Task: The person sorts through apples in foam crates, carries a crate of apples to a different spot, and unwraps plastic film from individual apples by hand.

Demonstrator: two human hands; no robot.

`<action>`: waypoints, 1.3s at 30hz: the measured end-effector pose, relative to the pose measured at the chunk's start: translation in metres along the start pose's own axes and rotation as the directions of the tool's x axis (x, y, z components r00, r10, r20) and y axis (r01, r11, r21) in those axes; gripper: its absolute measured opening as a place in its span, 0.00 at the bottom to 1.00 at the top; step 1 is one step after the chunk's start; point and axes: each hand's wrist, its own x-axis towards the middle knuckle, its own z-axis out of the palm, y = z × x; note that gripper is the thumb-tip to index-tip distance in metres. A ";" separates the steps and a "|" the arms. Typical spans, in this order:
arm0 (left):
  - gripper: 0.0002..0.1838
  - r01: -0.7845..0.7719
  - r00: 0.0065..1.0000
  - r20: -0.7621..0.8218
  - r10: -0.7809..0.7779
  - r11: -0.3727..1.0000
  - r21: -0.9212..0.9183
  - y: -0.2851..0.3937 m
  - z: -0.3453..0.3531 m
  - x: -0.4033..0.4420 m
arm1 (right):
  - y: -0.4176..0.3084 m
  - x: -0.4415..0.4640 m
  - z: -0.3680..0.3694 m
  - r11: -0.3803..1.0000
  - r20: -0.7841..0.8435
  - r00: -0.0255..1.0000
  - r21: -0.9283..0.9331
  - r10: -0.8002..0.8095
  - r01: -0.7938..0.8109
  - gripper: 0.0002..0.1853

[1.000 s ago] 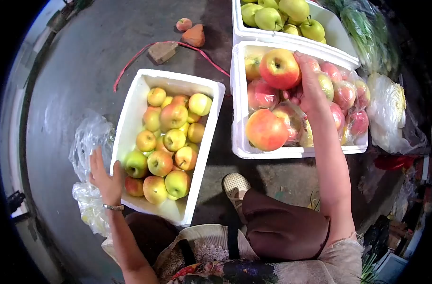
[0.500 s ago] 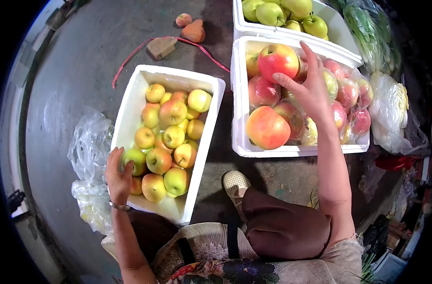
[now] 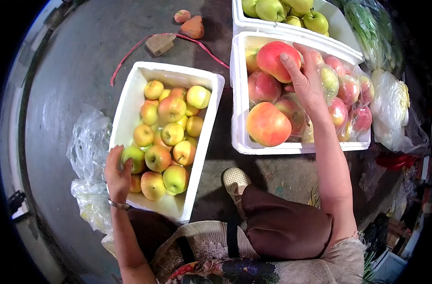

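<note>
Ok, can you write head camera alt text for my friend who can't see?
A person's right hand is on a large red apple in a white fruit box; the left hand is by a green apple in another white box.

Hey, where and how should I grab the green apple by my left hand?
Probably best from above with the left hand, cupping the green apple around its widest part. It is rounded and its top is mostly uncovered, while the box wall stands close on its left and a neighbouring apple crowds its right.
</note>
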 end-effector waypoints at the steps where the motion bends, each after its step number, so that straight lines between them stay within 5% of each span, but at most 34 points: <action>1: 0.23 -0.003 1.000 0.004 0.003 1.000 -0.001 0.000 0.000 0.000 | 0.003 0.000 -0.002 1.000 -0.003 1.000 -0.001 0.003 -0.003 0.43; 7: 0.23 0.001 0.999 0.050 -0.005 0.997 0.072 0.001 -0.001 0.002 | 0.005 -0.010 -0.009 0.962 0.076 0.995 -0.262 -0.065 0.082 0.45; 9: 0.24 0.063 0.997 0.044 -0.065 0.997 0.040 0.007 -0.004 0.002 | 0.003 -0.017 -0.010 0.909 0.051 0.967 -0.331 -0.251 0.254 0.47; 15: 0.23 0.126 0.990 0.078 -0.120 0.990 -0.068 0.008 -0.001 0.002 | -0.006 -0.037 -0.028 0.821 -0.008 0.896 -0.406 -0.443 0.402 0.38; 19: 0.23 0.103 0.992 0.076 -0.098 0.992 -0.067 0.007 -0.003 0.000 | -0.013 -0.041 -0.051 0.896 -0.189 0.877 -0.148 -0.441 0.419 0.26; 22: 0.23 0.102 0.992 0.078 -0.095 0.990 -0.094 0.000 -0.003 0.000 | 0.001 -0.046 -0.082 0.955 -0.327 0.898 -0.060 -0.293 0.289 0.19; 27: 0.23 0.071 0.996 0.068 -0.065 0.995 -0.077 0.006 -0.001 -0.002 | 0.038 -0.075 -0.108 0.985 -0.302 0.947 -0.161 -0.110 0.063 0.16; 30: 0.23 0.072 0.997 0.047 -0.064 0.977 -0.200 0.017 0.001 -0.001 | 0.051 -0.086 -0.115 0.746 -0.149 0.963 -0.662 -0.224 0.071 0.24; 34: 0.23 0.046 0.996 0.084 -0.029 0.977 -0.208 0.023 0.002 0.000 | 0.057 -0.088 -0.110 0.716 -0.134 0.980 -0.698 -0.147 0.012 0.38; 39: 0.23 0.005 0.994 0.109 0.013 0.987 -0.163 0.025 0.005 0.000 | 0.060 -0.082 -0.106 0.732 -0.175 0.979 -0.680 -0.106 -0.042 0.40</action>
